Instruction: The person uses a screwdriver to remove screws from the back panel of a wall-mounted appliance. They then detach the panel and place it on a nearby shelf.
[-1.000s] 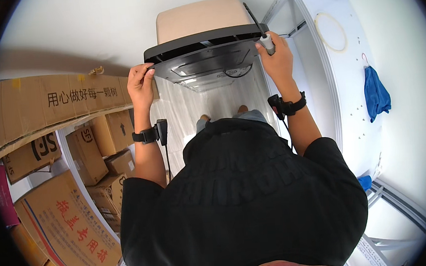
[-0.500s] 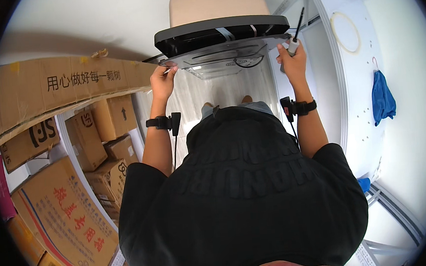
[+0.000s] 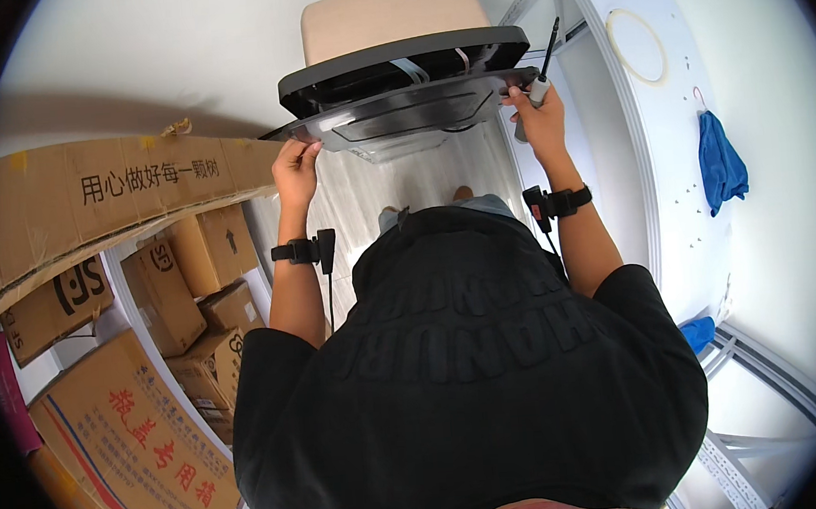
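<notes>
Before me stands a beige, rounded box-like body [image 3: 396,17] with a thick dark rim [image 3: 403,54]; what it belongs to, I cannot tell. A thin, glossy dark plastic panel [image 3: 398,113] is held level with the rim's near side. My left hand [image 3: 295,172] pinches the panel's left corner between thumb and fingers. At the right corner, my right hand [image 3: 541,122] grips the panel's edge and also holds a screwdriver [image 3: 540,89] with a grey handle, its black shaft pointing up. Two pale strips [image 3: 409,70] show inside the rim, above the panel.
A long cardboard box [image 3: 138,188] lies at left, over shelves stacked with cartons [image 3: 128,444]. To the right stands a white metal frame panel [image 3: 627,145] with a yellowish ring [image 3: 636,45] and a blue cloth bag [image 3: 721,162]. Grey flooring [image 3: 338,203] shows below.
The panel has tilted so that more of its dark face shows, and the black loop beneath it is mostly hidden. Both hands keep their hold. The whole view has shifted slightly.
</notes>
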Demonstrator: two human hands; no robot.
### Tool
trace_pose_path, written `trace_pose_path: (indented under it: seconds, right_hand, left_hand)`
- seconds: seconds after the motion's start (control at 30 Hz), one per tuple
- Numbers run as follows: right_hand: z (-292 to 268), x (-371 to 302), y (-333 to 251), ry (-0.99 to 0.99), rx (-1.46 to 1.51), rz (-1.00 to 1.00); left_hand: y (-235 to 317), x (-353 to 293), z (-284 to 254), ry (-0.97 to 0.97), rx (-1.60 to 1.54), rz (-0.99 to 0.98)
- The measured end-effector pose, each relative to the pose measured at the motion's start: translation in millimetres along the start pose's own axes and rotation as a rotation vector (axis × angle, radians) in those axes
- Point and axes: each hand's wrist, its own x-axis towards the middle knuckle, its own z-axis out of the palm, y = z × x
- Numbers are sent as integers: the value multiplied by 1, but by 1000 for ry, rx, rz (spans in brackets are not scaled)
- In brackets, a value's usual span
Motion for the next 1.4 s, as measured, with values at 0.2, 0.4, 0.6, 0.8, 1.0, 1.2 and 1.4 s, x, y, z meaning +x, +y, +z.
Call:
trace_pose_path:
  seconds: [0.2, 0.4, 0.6, 0.8, 1.0, 1.2, 1.4]
  right_hand:
    - [-21, 1, -27, 116, 96, -18]
    - [-63, 4, -99, 295, 198, -73]
    - [-100, -13, -149, 422, 212, -75]
    - [-167, -35, -170, 605, 123, -126]
    - [-250, -17, -176, 572, 51, -183]
    - [-349, 5, -164, 551, -198, -123]
    - [-411, 38, -119, 485, -340, 99]
  left_hand:
    - [48, 19, -15, -134, -79, 17]
    - [110, 43, -10, -402, -346, 112]
    - [125, 45, 27, -636, -439, 45]
    - [159, 42, 91, -748, -410, 133]
    - [219, 45, 167, -645, -517, 30]
    - [283, 70, 270, -675, -752, -178]
    - [306, 88, 373, -722, -784, -459]
